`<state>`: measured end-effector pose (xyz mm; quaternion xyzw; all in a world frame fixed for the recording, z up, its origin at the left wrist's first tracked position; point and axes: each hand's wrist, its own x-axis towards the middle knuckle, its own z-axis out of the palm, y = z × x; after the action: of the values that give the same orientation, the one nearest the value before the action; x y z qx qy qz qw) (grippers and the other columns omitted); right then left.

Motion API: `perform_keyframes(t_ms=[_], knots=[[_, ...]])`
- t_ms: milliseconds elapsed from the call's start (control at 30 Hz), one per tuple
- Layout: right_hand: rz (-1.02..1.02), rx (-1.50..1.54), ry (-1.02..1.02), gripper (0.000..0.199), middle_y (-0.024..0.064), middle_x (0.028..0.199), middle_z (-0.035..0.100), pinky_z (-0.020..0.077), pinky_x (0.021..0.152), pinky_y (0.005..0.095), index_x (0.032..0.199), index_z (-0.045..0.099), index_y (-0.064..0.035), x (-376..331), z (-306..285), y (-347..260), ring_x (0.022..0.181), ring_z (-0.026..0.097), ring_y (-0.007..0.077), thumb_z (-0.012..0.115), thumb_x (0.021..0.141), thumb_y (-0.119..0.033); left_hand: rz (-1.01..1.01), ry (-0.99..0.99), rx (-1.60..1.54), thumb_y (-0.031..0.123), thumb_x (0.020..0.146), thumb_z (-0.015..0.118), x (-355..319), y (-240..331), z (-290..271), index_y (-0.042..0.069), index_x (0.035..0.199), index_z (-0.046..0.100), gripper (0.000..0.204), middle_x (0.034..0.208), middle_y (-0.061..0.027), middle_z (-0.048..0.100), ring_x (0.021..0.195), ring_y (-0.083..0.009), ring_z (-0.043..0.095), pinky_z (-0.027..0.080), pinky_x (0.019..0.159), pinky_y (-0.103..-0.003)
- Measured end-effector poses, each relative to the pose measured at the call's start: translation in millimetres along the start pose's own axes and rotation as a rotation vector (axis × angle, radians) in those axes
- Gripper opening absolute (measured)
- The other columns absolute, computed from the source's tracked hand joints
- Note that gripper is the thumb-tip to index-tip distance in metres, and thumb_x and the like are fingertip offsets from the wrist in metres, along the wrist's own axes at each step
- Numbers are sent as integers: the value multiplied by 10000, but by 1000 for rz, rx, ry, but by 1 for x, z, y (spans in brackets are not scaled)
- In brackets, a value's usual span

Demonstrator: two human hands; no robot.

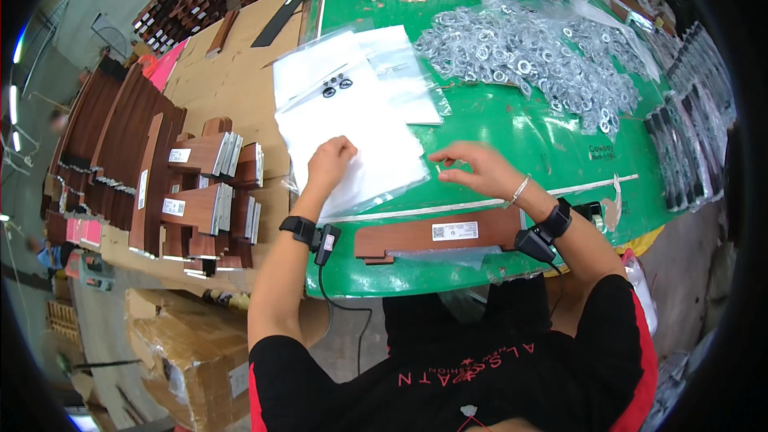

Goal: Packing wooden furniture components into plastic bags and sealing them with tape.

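Note:
Several white sheets point(364, 124) in clear plastic bags lie stacked on the green table. My left hand point(330, 164) rests over the left part of the stack with its fingers curled in; whatever they hold is hidden. Just right of the stack, my right hand point(478, 170) hovers above the table, thumb and forefinger apart and nothing visible between them. Small black rings and dark fittings point(336, 86) sit on the upper part of the sheets. Nearest my body is a reddish-brown wooden board point(400, 237) with a white label, clear plastic film point(448, 258) along its front edge.
Small clear packets with rings point(528, 56) form a large heap at the far right. Stacked brown wooden pieces point(196, 184) stand on cardboard to the left. Dark bagged bundles point(688, 144) line the right edge. A long white strip point(560, 190) crosses the table behind the board.

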<state>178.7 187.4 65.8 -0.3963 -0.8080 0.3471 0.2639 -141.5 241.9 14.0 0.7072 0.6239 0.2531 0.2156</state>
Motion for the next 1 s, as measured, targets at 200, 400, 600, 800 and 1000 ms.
perform_keyframes(t_ms=[200,400,600,800,1000], knots=[[-433,-215,-62,557,139,1440,508,431,1039,410,1390,513,-93,51,23,3,1218,567,329,674,883,-256,-31,183,-335,172,929,594,31,-4,-42,3,852,653,195,690,-43,614,622,-116,549,435,597,-275],[-108,-320,-554,689,213,1483,436,346,1115,440,1437,442,-57,90,69,1,1288,504,382,693,861,-338,228,552,-532,188,969,592,40,29,-108,10,851,620,216,704,-1,543,667,-81,480,401,614,-263],[-24,254,-341,783,173,1229,641,492,925,346,1410,469,-14,117,77,-10,1126,636,237,674,860,-533,365,677,7,159,933,632,16,94,-148,3,851,586,182,728,-111,570,635,-216,515,424,615,-337],[255,853,74,327,109,1003,711,571,769,314,1007,602,-11,146,72,-59,910,711,200,681,927,-318,147,379,-322,116,930,600,-6,46,-68,-8,852,593,147,772,-108,603,663,-183,597,471,624,-320],[389,974,243,238,165,970,713,600,733,305,999,571,6,119,77,-22,915,722,235,663,919,-198,-234,451,-966,158,993,534,-33,39,-60,34,956,560,132,841,-89,624,708,-205,657,547,636,-305]])
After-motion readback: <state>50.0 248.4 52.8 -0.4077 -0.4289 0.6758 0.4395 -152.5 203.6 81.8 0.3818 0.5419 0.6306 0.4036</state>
